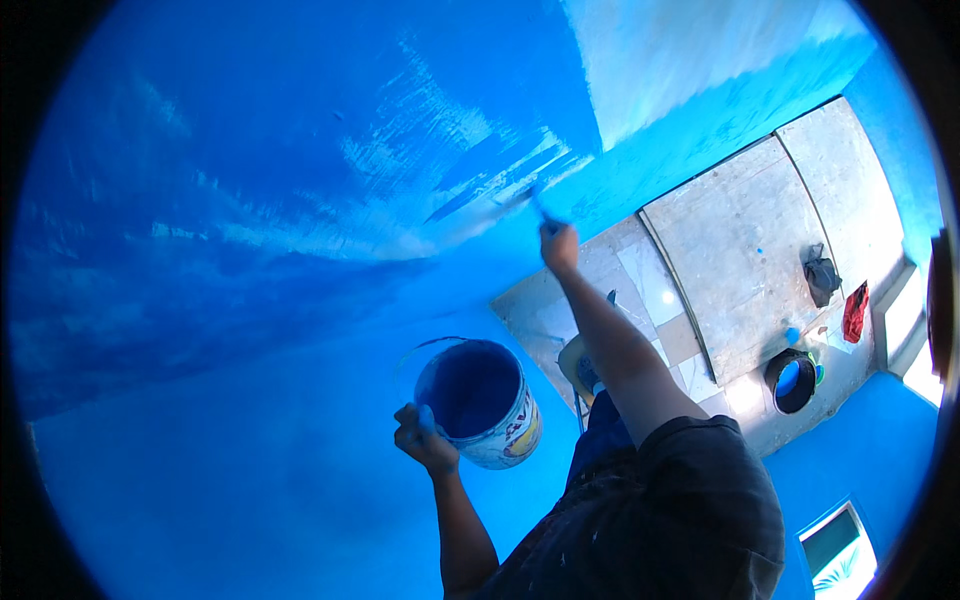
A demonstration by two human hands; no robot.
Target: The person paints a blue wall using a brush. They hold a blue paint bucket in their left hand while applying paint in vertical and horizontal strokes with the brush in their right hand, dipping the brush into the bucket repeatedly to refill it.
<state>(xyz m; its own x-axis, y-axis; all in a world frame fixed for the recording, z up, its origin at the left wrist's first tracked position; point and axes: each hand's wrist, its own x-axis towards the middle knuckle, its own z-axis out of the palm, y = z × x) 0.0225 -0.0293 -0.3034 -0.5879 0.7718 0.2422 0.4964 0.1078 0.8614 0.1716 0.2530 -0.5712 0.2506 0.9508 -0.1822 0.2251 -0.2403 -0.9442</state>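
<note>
My left hand (427,439) grips the rim of a white plastic paint bucket (499,442), its thumb stained blue. Dark blue paint shows inside the bucket, and its wire handle (442,340) hangs at the far side. In my right hand (560,247) is a paintbrush (538,202), blurred, with its bristles at the blue-painted wall (510,67). Streaky, lighter brush marks (450,124) lie around the brush's tip. A pale unpainted patch (660,52) borders the darker blue above my right hand.
Large flat boards (735,247) cover part of the tiled floor (645,274) below. On the floor to the right are a black bucket-like container (772,382) with blue inside, a dark crumpled bag (821,277) and a red packet (855,313). A window (840,551) is at lower right.
</note>
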